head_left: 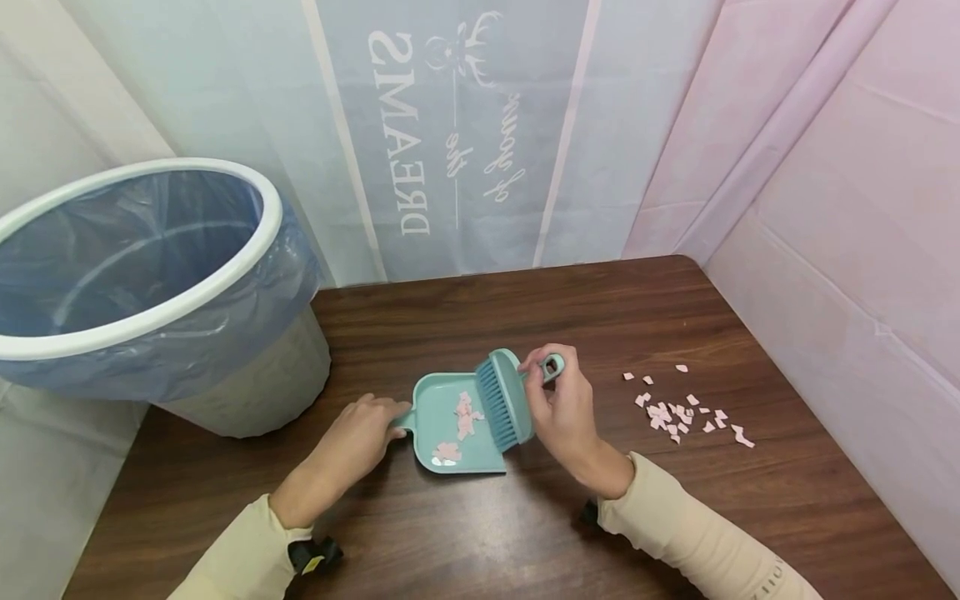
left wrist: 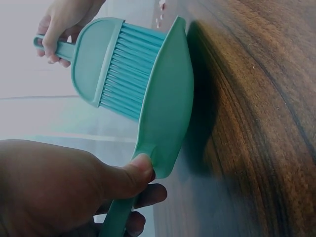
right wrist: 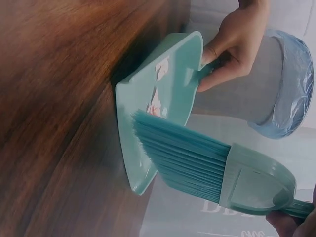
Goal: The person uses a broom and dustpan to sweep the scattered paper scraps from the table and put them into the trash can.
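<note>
My left hand grips the short handle of a teal dustpan, thumb on top in the left wrist view. Pale pink paper scraps lie in the pan in two small clusters. The right hand holds a matching teal hand brush by its looped handle. Its bristles point down into the pan near the open front edge; whether they touch the pan floor I cannot tell. More pink paper scraps are scattered on the table, right of the right hand.
A grey bin with a white rim and blue liner bag stands at the left on the brown wood table. A printed curtain hangs along the back edge, and pale sheeting rises at the right.
</note>
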Available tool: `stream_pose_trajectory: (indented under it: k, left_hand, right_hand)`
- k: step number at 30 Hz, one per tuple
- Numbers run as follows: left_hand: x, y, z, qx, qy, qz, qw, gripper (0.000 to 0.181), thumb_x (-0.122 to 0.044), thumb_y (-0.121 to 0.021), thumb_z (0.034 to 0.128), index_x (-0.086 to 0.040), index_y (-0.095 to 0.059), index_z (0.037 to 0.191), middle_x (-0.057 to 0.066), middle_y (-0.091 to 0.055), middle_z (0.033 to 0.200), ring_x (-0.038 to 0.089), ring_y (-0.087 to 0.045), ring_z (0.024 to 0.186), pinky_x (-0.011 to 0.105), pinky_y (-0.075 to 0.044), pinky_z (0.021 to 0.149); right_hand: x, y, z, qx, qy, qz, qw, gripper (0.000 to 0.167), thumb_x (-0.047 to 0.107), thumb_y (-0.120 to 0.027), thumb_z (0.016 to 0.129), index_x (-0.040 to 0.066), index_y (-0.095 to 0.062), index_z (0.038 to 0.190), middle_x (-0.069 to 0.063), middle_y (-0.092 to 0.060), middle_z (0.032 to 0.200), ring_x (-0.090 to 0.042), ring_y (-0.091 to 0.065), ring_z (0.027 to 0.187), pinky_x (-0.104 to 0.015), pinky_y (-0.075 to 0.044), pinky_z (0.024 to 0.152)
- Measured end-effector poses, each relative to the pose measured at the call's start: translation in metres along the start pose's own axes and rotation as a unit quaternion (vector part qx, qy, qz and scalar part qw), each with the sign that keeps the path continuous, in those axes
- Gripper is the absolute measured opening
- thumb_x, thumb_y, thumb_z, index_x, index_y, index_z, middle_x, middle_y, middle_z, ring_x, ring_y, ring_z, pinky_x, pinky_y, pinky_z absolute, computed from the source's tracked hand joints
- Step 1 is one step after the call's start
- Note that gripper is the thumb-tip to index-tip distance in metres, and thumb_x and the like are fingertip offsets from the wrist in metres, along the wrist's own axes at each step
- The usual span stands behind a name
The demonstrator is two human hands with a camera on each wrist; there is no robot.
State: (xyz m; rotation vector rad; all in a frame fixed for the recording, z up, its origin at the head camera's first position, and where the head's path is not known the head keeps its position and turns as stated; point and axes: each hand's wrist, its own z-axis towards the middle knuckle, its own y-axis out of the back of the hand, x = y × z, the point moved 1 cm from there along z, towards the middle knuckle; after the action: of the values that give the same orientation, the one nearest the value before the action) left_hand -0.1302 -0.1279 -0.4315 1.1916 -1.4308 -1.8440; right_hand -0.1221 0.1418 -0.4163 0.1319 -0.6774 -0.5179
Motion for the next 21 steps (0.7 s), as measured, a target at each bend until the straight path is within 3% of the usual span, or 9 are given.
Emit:
stream_pose_trajectory:
  k: [15,21]
  left_hand:
    - [0.006,-0.002,-0.001,-0.004,-0.002,-0.026,0.9997,0.032,-0.008,-0.079,0.0869,-0.003,-0.072,0.118,0.009,-0.074,0.107,0.025,-0.062,0.088,0.047,-0.053,0.080]
    - [0.015,0.004,-0.007,-0.009,-0.005,-0.055,0.9985,0.034,-0.007,-0.074,0.0916,0.004,-0.068,0.124,0.016,-0.072,0.115,0.033,-0.067,0.104,0.056,-0.046,0.101]
  right_hand:
    - [-0.005,0.002,-0.001,0.001,-0.013,-0.004,0.9999,0.015,-0.014,-0.054,0.093,-0.004,-0.051,0.103,-0.011,-0.067,0.089,-0.023,-0.066,0.075,-0.018,-0.048,0.054]
    - [-0.007,0.003,-0.001,-0.003,-0.015,-0.010,0.9998,0.015,-0.013,-0.053,0.092,-0.003,-0.051,0.103,-0.011,-0.067,0.088,-0.025,-0.067,0.074,-0.018,-0.046,0.054]
